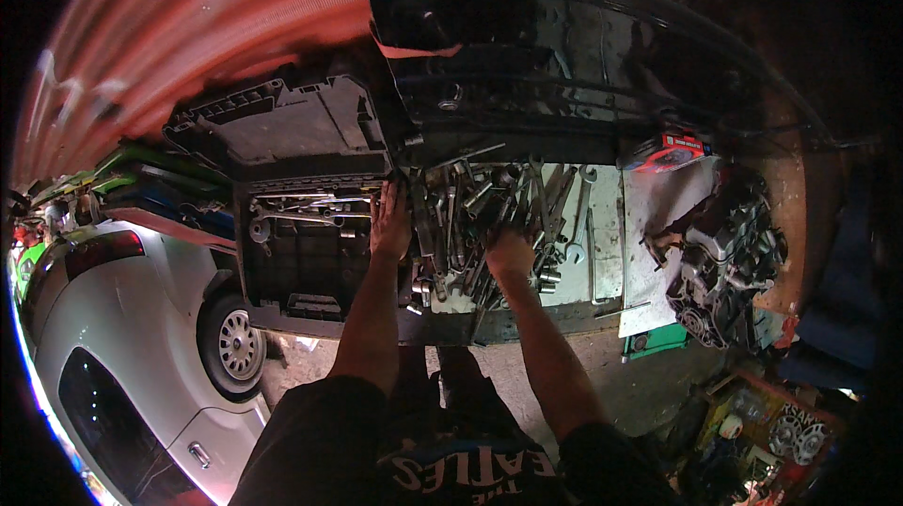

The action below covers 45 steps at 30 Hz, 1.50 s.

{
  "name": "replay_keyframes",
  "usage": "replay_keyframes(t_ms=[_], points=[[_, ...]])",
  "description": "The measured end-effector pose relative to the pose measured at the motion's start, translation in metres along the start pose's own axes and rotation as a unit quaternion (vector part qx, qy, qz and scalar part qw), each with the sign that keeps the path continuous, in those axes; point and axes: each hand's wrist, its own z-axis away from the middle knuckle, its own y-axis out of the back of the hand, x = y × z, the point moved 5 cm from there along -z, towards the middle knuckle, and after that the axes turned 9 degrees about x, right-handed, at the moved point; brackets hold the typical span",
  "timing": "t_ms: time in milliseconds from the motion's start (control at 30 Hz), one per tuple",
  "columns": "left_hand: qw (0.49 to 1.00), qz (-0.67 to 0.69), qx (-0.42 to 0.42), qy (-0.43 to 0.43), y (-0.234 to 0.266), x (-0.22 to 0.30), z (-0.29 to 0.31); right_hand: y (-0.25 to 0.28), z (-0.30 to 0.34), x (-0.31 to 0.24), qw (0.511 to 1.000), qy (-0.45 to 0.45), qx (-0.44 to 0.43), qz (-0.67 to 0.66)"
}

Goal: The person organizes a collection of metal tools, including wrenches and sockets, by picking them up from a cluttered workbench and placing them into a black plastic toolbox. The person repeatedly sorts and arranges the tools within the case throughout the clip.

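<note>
My left hand (389, 221) lies with its fingers stretched out along the right-hand rim of an open black plastic toolbox (310, 325). Several long chrome tools (315, 205), a ratchet (261, 228) and a small socket (348, 234) sit in the box's upper part. To the right of the box, my right hand (510, 252) is down in a heap of wrenches and other metal tools (451, 224). Its fingers look curled, and whatever they hold is hidden. A combination wrench (583, 205) lies at the heap's right side, with silver sockets (548, 280) near my right wrist.
The toolbox lid (292, 125) stands raised behind the box. An engine part (720, 261) and a red-and-black box (670, 152) are to the right. A silver car (150, 318) stands at the left. A crate of parts (771, 431) sits at the lower right.
</note>
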Motion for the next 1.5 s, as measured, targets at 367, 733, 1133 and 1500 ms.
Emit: replay_keyframes(t_ms=[367, 733, 1133, 1500], points=[[0.999, 0.015, 0.030, -0.006, 0.000, 0.003, -0.001, -0.044, 0.011, -0.003, 0.954, 0.081, 0.211, 0.197], [1.000, 0.013, 0.005, 0.004, 0.003, 0.004, -0.001, -0.015, 0.011, 0.005, 0.969, 0.037, 0.242, 0.022], [0.998, -0.014, 0.027, -0.055, 0.002, 0.002, -0.003, -0.010, 0.000, 0.052, 0.561, 0.023, -0.017, -0.827], [0.992, 0.033, 0.004, -0.122, 0.028, -0.027, 0.010, -0.039, 0.043, 0.015, 0.700, -0.155, -0.010, -0.697]])
